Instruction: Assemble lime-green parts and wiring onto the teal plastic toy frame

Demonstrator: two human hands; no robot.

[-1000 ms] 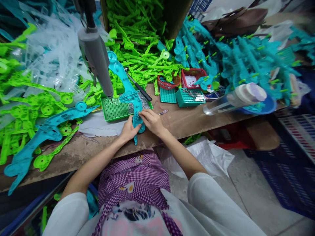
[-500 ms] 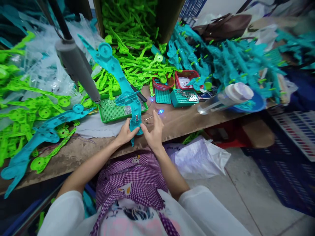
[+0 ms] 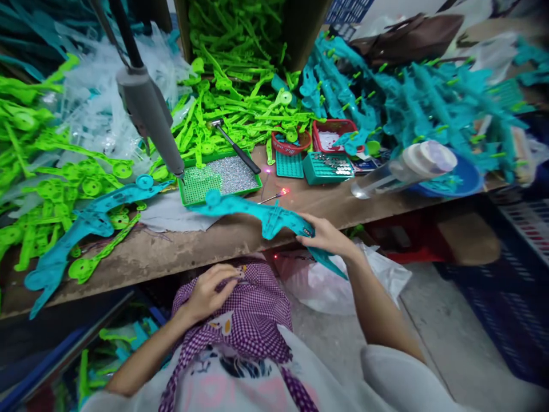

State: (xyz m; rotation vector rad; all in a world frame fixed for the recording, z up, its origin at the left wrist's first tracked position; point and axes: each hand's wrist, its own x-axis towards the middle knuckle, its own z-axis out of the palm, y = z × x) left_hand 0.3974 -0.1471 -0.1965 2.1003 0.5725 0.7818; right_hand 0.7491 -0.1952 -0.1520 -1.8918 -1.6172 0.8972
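Over the checked apron, at the near side, I see the left hand, its fingers loosely bent and the thumb a little apart, holding nothing that I can see. A little farther, the right hand is closed around one end of the teal part, which I find lying crosswise over the front edge of the table. Just beyond this part, a small light shines red. Next comes the green tray with small metal pieces, the hammer reaching over its rim, and behind, the heap of green parts.
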